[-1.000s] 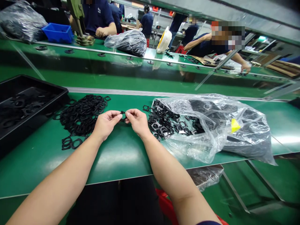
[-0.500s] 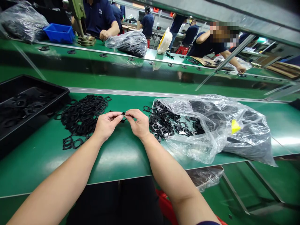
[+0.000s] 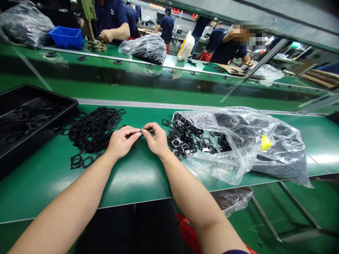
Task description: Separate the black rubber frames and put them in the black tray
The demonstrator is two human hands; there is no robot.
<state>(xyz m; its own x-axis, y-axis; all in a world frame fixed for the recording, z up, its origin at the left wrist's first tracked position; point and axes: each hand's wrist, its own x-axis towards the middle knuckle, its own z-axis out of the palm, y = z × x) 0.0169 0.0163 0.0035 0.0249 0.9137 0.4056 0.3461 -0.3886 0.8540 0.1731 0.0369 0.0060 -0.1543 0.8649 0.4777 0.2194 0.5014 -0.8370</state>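
Note:
My left hand (image 3: 122, 141) and my right hand (image 3: 156, 139) meet above the green workbench (image 3: 137, 180), and their fingertips pinch a small black rubber piece (image 3: 141, 133) between them. Most of that piece is hidden by my fingers. To the left of my left hand lies a loose pile of black rubber gaskets (image 3: 93, 129). Just right of my right hand is a heap of black frames with metal centres (image 3: 184, 138), spilling from a clear plastic bag (image 3: 238, 141).
A black tray (image 3: 34, 102) holding black parts sits at the left. Across the bench, co-workers work beside bagged parts (image 3: 143, 49), a blue bin (image 3: 66, 37) and a white fan (image 3: 186, 46). A red stool (image 3: 186, 225) shows below the bench.
My hands have shifted slightly right and the black piece is more hidden by my fingertips. The co-worker across the bench at the right has moved left.

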